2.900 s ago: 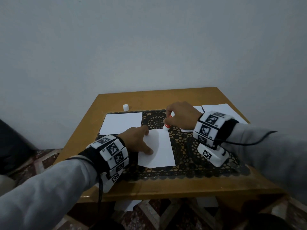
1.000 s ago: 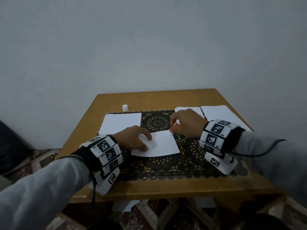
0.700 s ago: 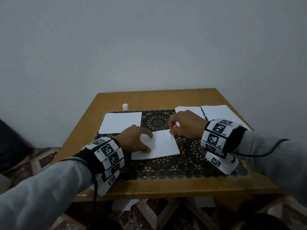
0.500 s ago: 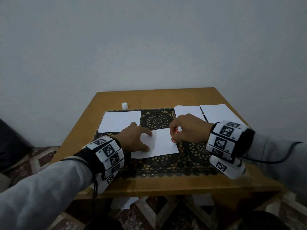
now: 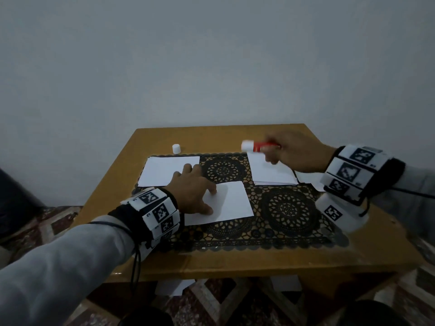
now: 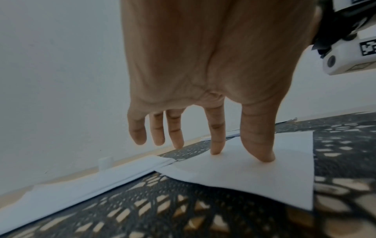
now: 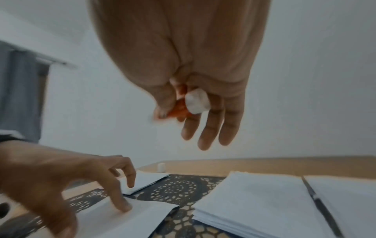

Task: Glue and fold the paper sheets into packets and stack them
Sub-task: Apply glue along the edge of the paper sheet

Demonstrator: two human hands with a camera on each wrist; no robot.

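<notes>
Left hand (image 5: 193, 191) relaxed, fingertips (image 6: 264, 154) pressing sheet (image 5: 231, 203) on mat (image 5: 287, 210). Right hand (image 5: 296, 154) grasping glue stick (image 5: 257, 146), raised over far-right stack (image 5: 270, 172).

Head view high over table (image 5: 235, 260), wrist views close, sharing lace mat (image 6: 346, 145)

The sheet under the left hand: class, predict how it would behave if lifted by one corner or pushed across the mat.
The sheet would probably flop: its near edge already bows off the mat. It looks thin and light, so a push may slide or buckle it, which is likely why the left hand presses it down.
</notes>
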